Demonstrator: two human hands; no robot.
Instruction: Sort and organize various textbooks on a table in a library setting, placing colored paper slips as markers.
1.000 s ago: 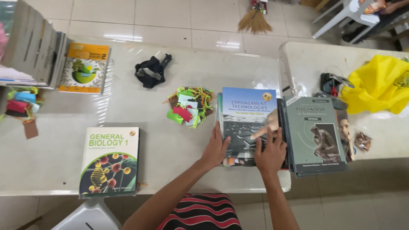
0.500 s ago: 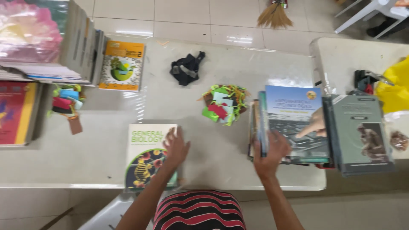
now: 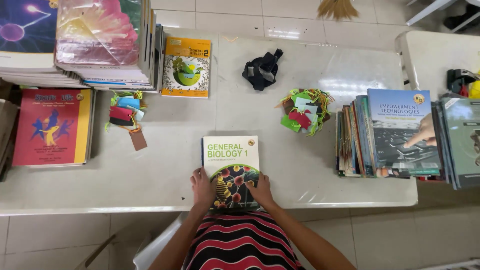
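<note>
Both hands rest on the near end of a green-and-white textbook (image 3: 231,171) that lies flat at the near edge of the white table (image 3: 150,165), right in front of the person. The left hand (image 3: 202,186) presses its fingers flat along the book's near left side, and the right hand (image 3: 260,190) does the same at the near right corner; neither is clenched, and both seem to pinch the cover edges lightly rather than grip hard.

To handle it well, I would keep the palms spread and even, so the glossy cover does not slide on the slick tabletop, and lift or open from the edge and not the spine.

The book looks like a thin softcover with a shiny laminated face. The table is smooth and reflective. To the right stands a row of books (image 3: 390,135), packed close. Far left sits a tall stack of books (image 3: 100,45), beside it a yellow textbook (image 3: 187,67), and nearer, a red book (image 3: 52,127). Two heaps of coloured paper tags with string (image 3: 304,111) (image 3: 125,112) look crinkly. A black strap bundle (image 3: 262,70) lies far centre.
</note>
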